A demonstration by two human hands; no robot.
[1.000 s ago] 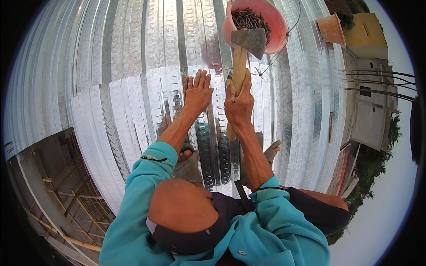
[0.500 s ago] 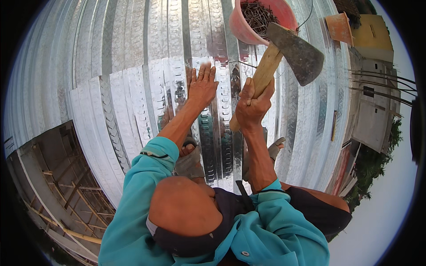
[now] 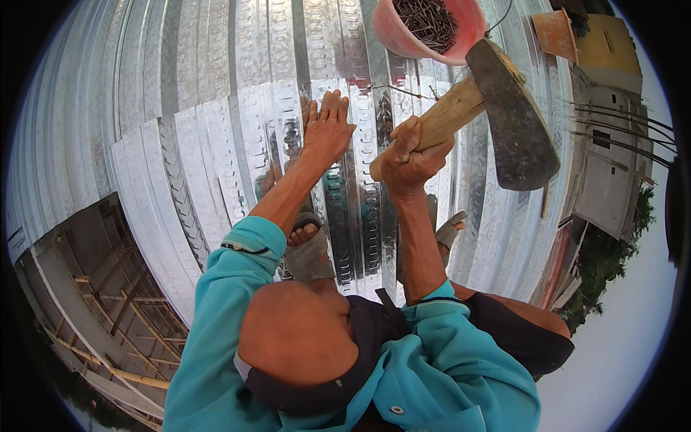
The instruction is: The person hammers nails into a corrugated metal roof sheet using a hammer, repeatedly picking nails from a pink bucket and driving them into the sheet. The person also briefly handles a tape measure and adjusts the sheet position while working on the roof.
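Note:
My left hand [image 3: 329, 137] lies flat with fingers stretched out on a shiny ribbed metal sheet [image 3: 210, 133], near where its far edge overlaps duller sheets. To its right, my right hand [image 3: 416, 160] is wrapped round the wooden handle of a hatchet [image 3: 512, 119], close to the handle's butt end. The hatchet is held above the sheets, its dark, worn steel head off to the right. Beyond the hatchet head, a pink bucket [image 3: 468, 36] holds many brown, rusty nails [image 3: 426, 21].
An orange bucket [image 3: 555, 36] stands at the far right. A thin wire [image 3: 403, 92] lies across the sheets. At the lower left, past the sheet edge, is an opening with bamboo poles [image 3: 133, 376]. Steel rods [image 3: 622, 137] jut in at the right before a grey building [image 3: 612, 169].
The hatchet has tipped over to the right, its head swinging right and its handle now lying at a lower slant. My left hand stays almost in place on the sheet.

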